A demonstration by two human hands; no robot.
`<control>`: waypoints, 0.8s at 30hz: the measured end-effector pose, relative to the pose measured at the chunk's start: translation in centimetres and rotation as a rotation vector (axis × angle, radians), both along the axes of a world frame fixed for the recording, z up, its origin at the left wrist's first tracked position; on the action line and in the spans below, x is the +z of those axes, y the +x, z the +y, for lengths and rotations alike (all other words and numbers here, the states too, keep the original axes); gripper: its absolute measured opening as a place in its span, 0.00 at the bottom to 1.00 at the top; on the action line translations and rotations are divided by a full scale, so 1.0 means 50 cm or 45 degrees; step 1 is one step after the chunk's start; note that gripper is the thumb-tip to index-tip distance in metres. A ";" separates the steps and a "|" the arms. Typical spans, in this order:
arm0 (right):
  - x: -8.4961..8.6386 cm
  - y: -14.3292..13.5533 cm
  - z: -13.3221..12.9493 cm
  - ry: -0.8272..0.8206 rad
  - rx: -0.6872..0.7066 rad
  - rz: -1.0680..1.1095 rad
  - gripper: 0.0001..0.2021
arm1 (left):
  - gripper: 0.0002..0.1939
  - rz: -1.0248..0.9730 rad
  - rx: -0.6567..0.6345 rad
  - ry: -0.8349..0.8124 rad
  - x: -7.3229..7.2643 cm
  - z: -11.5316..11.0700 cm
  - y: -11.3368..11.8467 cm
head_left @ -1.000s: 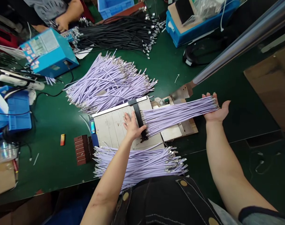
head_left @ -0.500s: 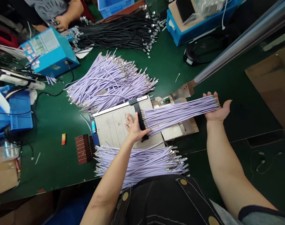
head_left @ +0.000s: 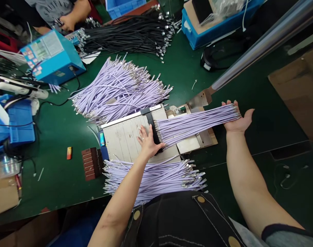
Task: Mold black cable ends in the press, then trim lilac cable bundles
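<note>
R hand (head_left: 236, 125) part-hid under lilac cables (head_left: 194, 122) — co-worker (head_left: 53, 13) cropped at top edge, metal bar (head_left: 261, 47) cut off top R — blue box label (head_left: 46, 48) txt too tiny to read.

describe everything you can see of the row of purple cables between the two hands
The row of cables is pale purple, thin and plastic-looking, with metallic tips. The strands lie side by side, roughly straight, spread wide beside a black bar on the pale board and narrowing toward the right hand, where their other ends rest against the open palm. The left hand has its thumb by the lowest strands; whether it touches them is unclear.
</note>
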State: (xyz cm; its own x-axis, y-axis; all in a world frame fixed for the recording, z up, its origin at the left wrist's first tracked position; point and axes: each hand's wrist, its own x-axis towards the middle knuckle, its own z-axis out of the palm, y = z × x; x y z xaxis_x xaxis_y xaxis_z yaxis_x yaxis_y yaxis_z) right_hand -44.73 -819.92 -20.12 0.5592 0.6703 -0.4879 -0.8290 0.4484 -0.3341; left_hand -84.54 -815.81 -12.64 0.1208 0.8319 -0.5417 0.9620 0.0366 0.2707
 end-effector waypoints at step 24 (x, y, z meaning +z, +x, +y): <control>0.022 -0.016 0.005 -0.010 -0.115 0.107 0.30 | 0.64 -0.020 -0.033 0.088 -0.015 -0.043 -0.003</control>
